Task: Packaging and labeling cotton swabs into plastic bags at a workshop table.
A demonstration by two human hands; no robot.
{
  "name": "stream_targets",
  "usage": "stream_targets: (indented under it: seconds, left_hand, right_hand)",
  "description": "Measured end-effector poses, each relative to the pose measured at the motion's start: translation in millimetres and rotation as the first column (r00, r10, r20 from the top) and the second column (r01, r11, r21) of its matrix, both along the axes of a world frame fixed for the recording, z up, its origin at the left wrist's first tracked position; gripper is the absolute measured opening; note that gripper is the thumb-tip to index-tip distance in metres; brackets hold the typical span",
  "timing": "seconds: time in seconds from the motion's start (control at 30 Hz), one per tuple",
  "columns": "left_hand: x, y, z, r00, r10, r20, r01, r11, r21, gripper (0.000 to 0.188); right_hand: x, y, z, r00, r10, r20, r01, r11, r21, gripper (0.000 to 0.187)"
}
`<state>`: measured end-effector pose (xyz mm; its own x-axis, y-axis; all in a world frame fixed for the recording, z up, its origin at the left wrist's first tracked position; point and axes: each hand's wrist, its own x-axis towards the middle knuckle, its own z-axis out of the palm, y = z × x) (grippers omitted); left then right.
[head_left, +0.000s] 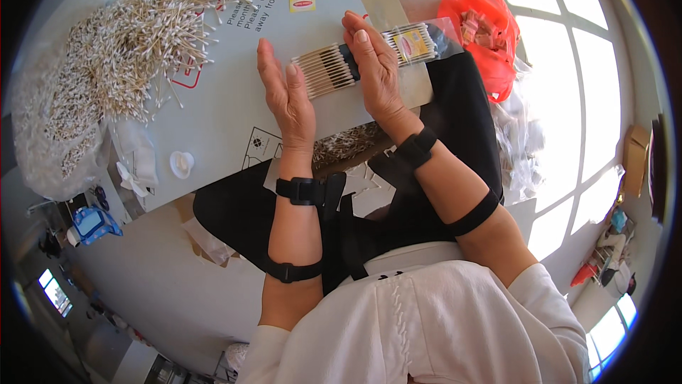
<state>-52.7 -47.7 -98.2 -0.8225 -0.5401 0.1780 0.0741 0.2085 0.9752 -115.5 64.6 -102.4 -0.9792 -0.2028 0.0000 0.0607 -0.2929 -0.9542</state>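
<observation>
A flat row of cotton swabs (pixel 327 73) lies on the grey board (pixel 213 117) between my two hands, its sticks running left to right. My left hand (pixel 288 100) is open, fingers stretched straight, palm beside the left tips of the row. On the other side my right hand (pixel 380 75) is also open, fingers straight and palm turned inward by the right tips. Whether either palm presses on the tips, I cannot tell. Just right of my right hand lies a clear packet of cotton swabs (pixel 412 44) with a yellow label. A dark strip shows between row and packet.
A large heap of loose cotton swabs (pixel 135 36) spills from a clear bag at the left. Yellow label cards (pixel 302 0) lie at the far side. A small white cup (pixel 182 164) sits near the board's edge. A red plastic bag (pixel 483 29) stands at the right.
</observation>
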Motion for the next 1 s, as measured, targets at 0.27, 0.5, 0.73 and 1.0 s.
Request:
stream_targets:
  seconds: [0.27, 0.5, 0.73, 1.0]
  left_hand:
    - [-4, 0, 2, 0.995, 0.024, -0.101, 0.002, 0.968, 0.251, 0.06]
    - [35, -38, 5, 0.99, -0.039, 0.139, 0.066, 0.979, -0.191, 0.068]
    - [35, -8, 13, 0.889, -0.091, 0.449, 0.432, 0.494, -0.754, 0.086]
    - [33, -4, 7, 0.874, -0.037, 0.485, 0.446, 0.457, -0.769, 0.089]
  right_hand:
    - [-1, -17, -9, 0.996, 0.023, -0.085, -0.017, 0.997, 0.072, 0.046]
    - [-9, 16, 4, 0.998, -0.044, 0.04, 0.045, 0.999, -0.021, 0.028]
    - [10, 42, 10, 0.938, 0.24, -0.249, -0.059, 0.821, 0.569, 0.007]
    - [14, 42, 7, 0.834, 0.368, -0.41, 0.052, 0.688, 0.724, 0.009]
